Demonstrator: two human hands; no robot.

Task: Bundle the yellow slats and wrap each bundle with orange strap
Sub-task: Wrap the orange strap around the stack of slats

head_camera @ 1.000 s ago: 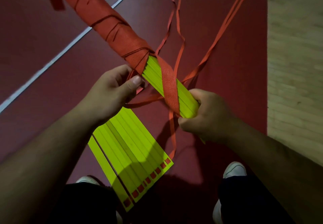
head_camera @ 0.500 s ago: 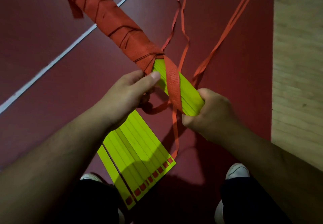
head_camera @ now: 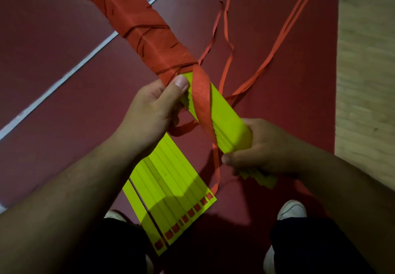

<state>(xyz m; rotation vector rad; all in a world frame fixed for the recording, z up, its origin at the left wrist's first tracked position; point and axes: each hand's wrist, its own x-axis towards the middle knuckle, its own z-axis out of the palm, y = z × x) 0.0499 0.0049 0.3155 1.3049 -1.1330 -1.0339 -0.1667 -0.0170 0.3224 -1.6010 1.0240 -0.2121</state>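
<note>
Gripping the bundle (head_camera: 227, 113) at two places, the person is holding it slantwise above the floor (head_camera: 64, 27), its far end running up and to the left, its near end sitting in the right hand (head_camera: 264, 145). Most of its length is already lying under tight turns of strap (head_camera: 201, 96). Only the near stretch is showing yellow, with one flat turn crossing it on the diagonal.

The left hand (head_camera: 152, 111) is clasping the bundle just where the wrapped part ends. Its thumb is pressing down on top beside that last turn and its fingers are curling underneath, likely pinning the winding so that it is not slackening. The right hand is closing its fingers round the bare near end, which looks meant for holding the stack square and giving the wrap something to pull against. The strap's free run is dropping past the right thumb toward the floor; whether the thumb is pinching it I cannot tell.

More tails (head_camera: 284, 32) are trailing away far and right across the red floor. Directly below the left hand, loose slats (head_camera: 171, 184) are lying flat, side by side, waiting to become another bundle, I would judge. A white line (head_camera: 85, 62) is crossing the floor at left, pale boards (head_camera: 363, 81) are edging it at right, and a white shoe (head_camera: 291, 208) is showing near.
</note>
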